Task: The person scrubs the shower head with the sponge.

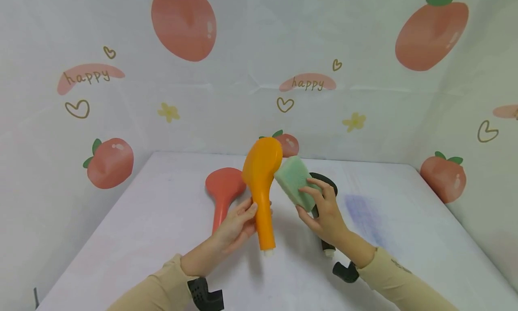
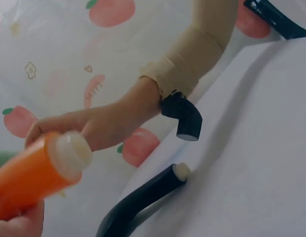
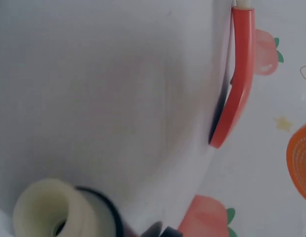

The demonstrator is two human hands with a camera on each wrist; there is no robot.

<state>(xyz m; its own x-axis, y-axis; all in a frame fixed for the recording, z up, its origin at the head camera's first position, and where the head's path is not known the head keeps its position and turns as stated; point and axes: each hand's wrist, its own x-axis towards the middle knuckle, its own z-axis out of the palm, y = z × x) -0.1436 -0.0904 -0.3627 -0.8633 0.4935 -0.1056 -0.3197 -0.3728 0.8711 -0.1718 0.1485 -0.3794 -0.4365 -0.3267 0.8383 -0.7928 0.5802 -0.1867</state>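
An orange shower head [image 1: 265,189] stands upright above the table, spray end up, with my left hand [image 1: 236,225] gripping its handle. Its pale threaded end [image 2: 71,154] is close to the left wrist camera, and its perforated face [image 3: 300,160] shows at the edge of the right wrist view. My right hand [image 1: 328,212] pinches a light green sponge [image 1: 292,178] between thumb and fingers, beside the orange head. Behind the right hand lies a black shower head [image 1: 327,245], partly hidden by it. A red shower head [image 1: 223,187] lies left of centre, its lower handle behind my left hand.
The white table [image 1: 133,230] has a faint purple stain [image 1: 366,216] on the right. A fruit-printed cloth [image 1: 243,90] hangs behind it and along both sides. Black wrist mounts [image 1: 205,295] sit at both beige sleeves.
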